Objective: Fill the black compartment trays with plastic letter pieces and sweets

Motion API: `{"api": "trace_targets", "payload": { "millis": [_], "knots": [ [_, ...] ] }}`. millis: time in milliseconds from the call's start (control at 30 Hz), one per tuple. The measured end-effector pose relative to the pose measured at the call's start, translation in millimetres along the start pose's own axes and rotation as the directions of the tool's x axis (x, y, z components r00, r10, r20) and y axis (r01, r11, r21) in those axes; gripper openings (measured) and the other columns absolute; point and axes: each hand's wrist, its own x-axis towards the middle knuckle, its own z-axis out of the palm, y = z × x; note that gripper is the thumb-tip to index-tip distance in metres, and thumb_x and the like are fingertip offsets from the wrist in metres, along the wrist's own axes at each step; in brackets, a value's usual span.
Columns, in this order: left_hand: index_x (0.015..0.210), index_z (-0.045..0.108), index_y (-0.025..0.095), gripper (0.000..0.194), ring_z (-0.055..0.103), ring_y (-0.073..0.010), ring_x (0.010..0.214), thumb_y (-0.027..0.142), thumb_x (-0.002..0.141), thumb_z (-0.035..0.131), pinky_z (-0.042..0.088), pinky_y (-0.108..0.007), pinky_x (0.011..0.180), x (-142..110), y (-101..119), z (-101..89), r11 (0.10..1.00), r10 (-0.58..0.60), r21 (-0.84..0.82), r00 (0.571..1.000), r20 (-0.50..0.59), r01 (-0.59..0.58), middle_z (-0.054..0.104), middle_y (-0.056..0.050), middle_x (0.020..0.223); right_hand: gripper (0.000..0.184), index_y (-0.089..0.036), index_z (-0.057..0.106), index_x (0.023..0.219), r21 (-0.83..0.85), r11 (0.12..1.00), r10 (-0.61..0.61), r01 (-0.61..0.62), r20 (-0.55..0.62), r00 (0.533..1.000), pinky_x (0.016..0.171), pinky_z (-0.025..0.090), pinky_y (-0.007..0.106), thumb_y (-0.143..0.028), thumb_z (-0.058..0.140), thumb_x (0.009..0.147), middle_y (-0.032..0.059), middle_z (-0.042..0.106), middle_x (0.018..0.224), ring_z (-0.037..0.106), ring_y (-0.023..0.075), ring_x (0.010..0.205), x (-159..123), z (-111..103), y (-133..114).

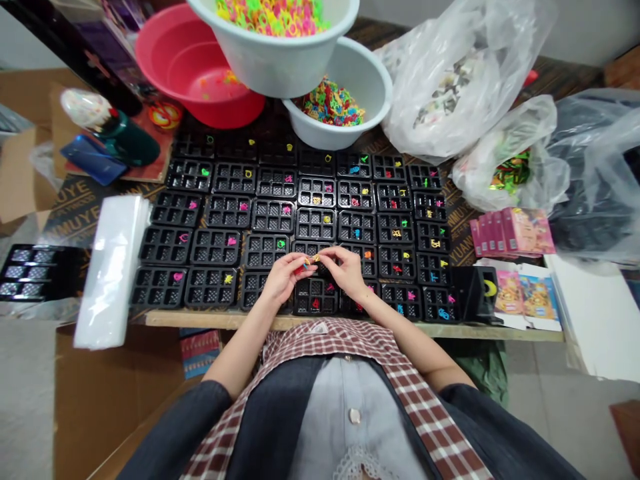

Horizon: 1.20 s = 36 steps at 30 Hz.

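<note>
- The left hand is holding a few small coloured pieces between thumb and fingers, above the compartmented black trays.
- The right hand is pinching narrowly on a small yellow piece beside the left fingertips; whether both hands are gripping it, one cannot tell.
- For clean separation, the right fingertips should be drawing out single pieces while the left hand is enclosing the remainder.
- Both hands should be working low, avoiding the pink piece lying in the near tray.
</note>
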Motion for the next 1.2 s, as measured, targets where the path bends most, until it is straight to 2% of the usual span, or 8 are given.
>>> {"api": "trace_targets", "payload": {
  "millis": [100, 267, 333, 433, 600, 800, 1033, 1200],
  "knots": [
    [0.077, 0.062, 0.015, 0.018, 0.07, -0.0143, 0.067, 0.02, 0.069, 0.078, 0.054, -0.022, 0.061, 1.4, 3.1, -4.4, 0.997, 0.072, -0.031, 0.996, -0.061, -0.074, 0.073, -0.004, 0.078, 0.016, -0.022, 0.073, 0.088, -0.124, 0.991, -0.06, 0.054, -0.042, 0.997, 0.079, 0.053, 0.033, -0.027, 0.058, 0.092, 0.0047, 0.073, 0.091, 0.067, 0.0189, 0.081, 0.4, 1.4, 7.9],
    [0.083, 0.065, 0.014, 0.025, 0.067, -0.0121, 0.062, 0.023, 0.065, 0.081, 0.052, -0.021, 0.058, 3.8, 5.0, -11.6, 0.995, 0.1, -0.001, 0.99, -0.098, -0.101, 0.068, 0.0, 0.07, 0.017, -0.02, 0.072, 0.08, -0.259, 0.948, -0.14, 0.186, 0.187, 0.972, 0.077, 0.051, 0.034, -0.02, 0.06, 0.091, 0.006, 0.068, 0.08, 0.062, 0.0199, 0.08, 2.1, 12.9, 27.2],
    [0.084, 0.066, 0.014, 0.029, 0.067, -0.0126, 0.061, 0.024, 0.063, 0.083, 0.053, -0.023, 0.058, 4.4, 3.0, -12.2, 0.995, 0.097, 0.016, 0.99, -0.098, -0.096, 0.069, 0.0, 0.069, 0.011, -0.019, 0.073, 0.086, -0.261, 0.94, -0.18, 0.219, 0.167, 0.969, 0.076, 0.051, 0.035, -0.026, 0.066, 0.089, 0.0074, 0.066, 0.084, 0.061, 0.0205, 0.082, 3.1, 15.6, 27.4],
    [0.081, 0.066, 0.014, 0.033, 0.066, -0.0126, 0.06, 0.025, 0.058, 0.086, 0.054, -0.025, 0.061, 5.0, -1.0, -10.5, 0.993, 0.116, 0.026, 0.989, -0.09, -0.114, 0.07, -0.001, 0.068, 0.024, -0.019, 0.073, 0.102, -0.165, 0.957, -0.214, 0.237, 0.144, 0.966, 0.075, 0.052, 0.034, -0.036, 0.071, 0.085, 0.0071, 0.066, 0.09, 0.061, 0.0188, 0.08, 5.9, 15.4, 18.4],
    [0.082, 0.069, 0.012, 0.041, 0.068, -0.0137, 0.063, 0.024, 0.049, 0.091, 0.057, -0.027, 0.068, 7.3, -2.6, -4.1, 0.994, 0.105, 0.017, 0.994, -0.044, -0.104, 0.073, -0.004, 0.07, 0.021, -0.022, 0.074, 0.091, -0.027, 0.966, -0.245, 0.256, 0.209, 0.947, 0.069, 0.051, 0.029, -0.034, 0.058, 0.095, 0.0032, 0.068, 0.08, 0.062, 0.0149, 0.072, 13.6, 13.4, 6.4],
    [0.082, 0.07, 0.013, 0.033, 0.069, -0.0136, 0.07, 0.018, 0.054, 0.088, 0.056, -0.029, 0.079, 16.6, -3.7, 1.4, 0.983, 0.146, -0.105, 0.987, -0.067, -0.153, 0.073, -0.004, 0.073, 0.027, -0.02, 0.073, 0.086, -0.285, 0.854, -0.417, 0.435, 0.124, 0.9, 0.069, 0.047, 0.033, -0.029, 0.05, 0.097, 0.0065, 0.068, 0.075, 0.06, 0.0177, 0.072, 15.4, 19.2, 0.9],
    [0.079, 0.071, 0.013, 0.033, 0.07, -0.0162, 0.072, 0.014, 0.051, 0.088, 0.056, -0.029, 0.075, 22.8, -2.1, 10.1, 0.964, 0.233, -0.095, 0.963, -0.139, -0.247, 0.074, -0.007, 0.078, 0.022, -0.02, 0.071, 0.084, -0.126, 0.976, -0.198, 0.179, -0.165, 0.966, 0.066, 0.049, 0.03, -0.028, 0.054, 0.096, 0.0031, 0.068, 0.078, 0.06, 0.0157, 0.07, 32.4, 21.2, -2.5],
    [0.068, 0.065, 0.013, 0.033, 0.066, -0.0127, 0.059, 0.028, 0.052, 0.09, 0.052, -0.023, 0.059, 30.1, 9.4, 11.7, 0.963, 0.231, -0.095, 0.953, -0.194, -0.253, 0.068, -0.002, 0.064, 0.02, -0.022, 0.075, 0.081, -0.336, 0.924, -0.22, 0.182, -0.077, 0.973, 0.074, 0.048, 0.037, -0.029, 0.06, 0.092, 0.0057, 0.064, 0.08, 0.057, 0.0207, 0.08, 68.1, 10.2, 32.7]
  ]
}}
